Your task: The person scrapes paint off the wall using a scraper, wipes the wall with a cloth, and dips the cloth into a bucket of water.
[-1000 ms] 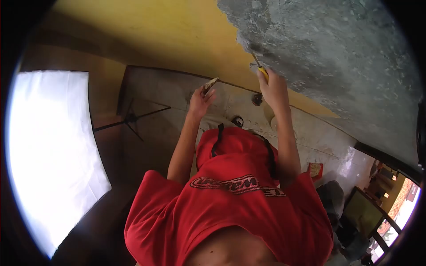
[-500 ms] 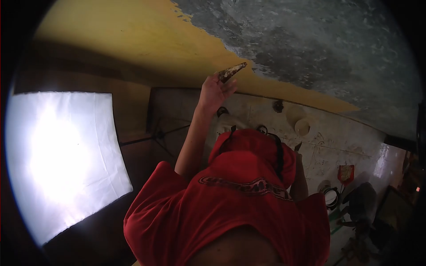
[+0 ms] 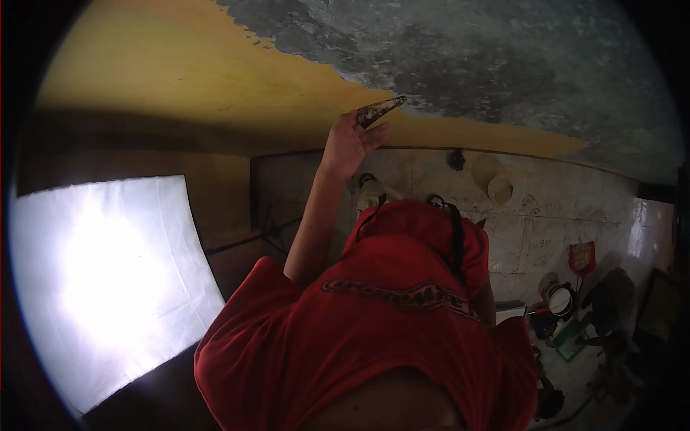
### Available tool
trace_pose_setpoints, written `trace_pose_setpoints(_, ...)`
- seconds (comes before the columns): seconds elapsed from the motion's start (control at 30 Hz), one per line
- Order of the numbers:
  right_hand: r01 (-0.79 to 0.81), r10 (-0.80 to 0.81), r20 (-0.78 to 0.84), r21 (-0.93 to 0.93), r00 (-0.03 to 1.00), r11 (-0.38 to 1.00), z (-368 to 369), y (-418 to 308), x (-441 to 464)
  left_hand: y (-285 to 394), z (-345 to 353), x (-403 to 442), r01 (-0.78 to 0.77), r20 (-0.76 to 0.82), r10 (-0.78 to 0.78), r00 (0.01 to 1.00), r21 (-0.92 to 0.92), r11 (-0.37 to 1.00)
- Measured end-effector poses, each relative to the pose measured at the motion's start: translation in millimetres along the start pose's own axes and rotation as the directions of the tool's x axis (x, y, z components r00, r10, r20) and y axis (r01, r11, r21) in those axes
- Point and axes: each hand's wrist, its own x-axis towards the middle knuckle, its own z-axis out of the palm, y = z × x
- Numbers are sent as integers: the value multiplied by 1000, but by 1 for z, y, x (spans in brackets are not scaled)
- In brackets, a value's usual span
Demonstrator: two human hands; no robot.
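My left hand (image 3: pixel 352 144) is raised to the wall and holds a dark, plaster-stained scraper (image 3: pixel 379 112). The scraper's tip is at the border between the yellow paint (image 3: pixel 180 79) and the rough grey patch (image 3: pixel 445 65); whether it touches cannot be made out. My right arm hangs low beside my red shirt (image 3: pixel 374 316). The right hand is hidden behind the shirt, and a small dark pointed tip shows just above it.
A bright white panel (image 3: pixel 115 280) stands at the left beside a dark tripod stand. On the tiled floor (image 3: pixel 525 237) are a round pale container (image 3: pixel 500 189), a dark lump (image 3: pixel 456 159), a red dustpan (image 3: pixel 581 257), a white-topped can (image 3: pixel 560 300) and a green frame (image 3: pixel 570 342).
My right hand has come down from the grey patch, where it held a yellow-handled tool, and is now out of sight. The left hand has moved up to the paint edge with the scraper.
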Motion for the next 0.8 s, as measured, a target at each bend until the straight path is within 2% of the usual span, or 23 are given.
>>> trace_pose_setpoints(0.07,31,-31,-18,-10,999,999,-11,-12,50,-1,4,-1,9,-3,-9,1000,-2,1000)
trace_pose_setpoints(0.1,47,-47,-26,-17,999,999,-12,-10,47,-2,6,-1,14,-13,-14,1000,-8,1000)
trace_pose_setpoints(0.13,-284,274,80,356,958,890,-42,-74,42,-4,7,-1,14,-10,-15,1000,-11,1000)
trace_pose_setpoints(0.27,84,-88,5,256,996,963,-95,-181,55,-10,4,-1,21,-44,-20,999,29,999)
trace_pose_setpoints(0.3,91,-96,6,249,995,964,-105,-206,52,-11,2,-1,30,-73,-26,997,48,998)
trace_pose_setpoints(0.37,241,-267,77,244,961,939,-120,-256,43,-19,-10,3,21,-120,-10,993,89,996)
trace_pose_setpoints(0.4,250,-275,82,236,958,939,-125,-280,35,-24,-18,5,26,-166,-3,986,135,990)
trace_pose_setpoints(0.47,244,-336,240,343,911,907,-127,-323,16,-31,-28,2,17,-168,12,986,171,985)
trace_pose_setpoints(0.5,248,-339,246,337,908,908,-124,-340,11,-34,-32,1,15,-163,21,986,219,976)
trace_pose_setpoints(0.6,269,-357,348,276,867,923,-103,-363,16,-45,-44,-2,33,-138,-13,990,141,990)
trace_pose_setpoints(0.67,631,-649,249,159,719,759,-73,-362,37,-49,-43,-3,52,-163,-32,986,123,991)
trace_pose_setpoints(0.7,626,-644,254,160,721,763,-69,-374,37,-53,-42,-3,73,-183,-53,982,108,991)
trace_pose_setpoints(0.73,633,-621,284,59,731,772,-70,-395,31,-59,-47,2,81,-186,-60,981,106,991)
trace_pose_setpoints(0.77,636,-594,310,-44,742,771,-70,-414,26,-66,-56,13,116,-152,-106,983,59,992)
trace_pose_setpoints(0.8,630,-586,315,-49,746,775,-68,-429,22,-74,-62,24,153,-116,-151,982,10,988)
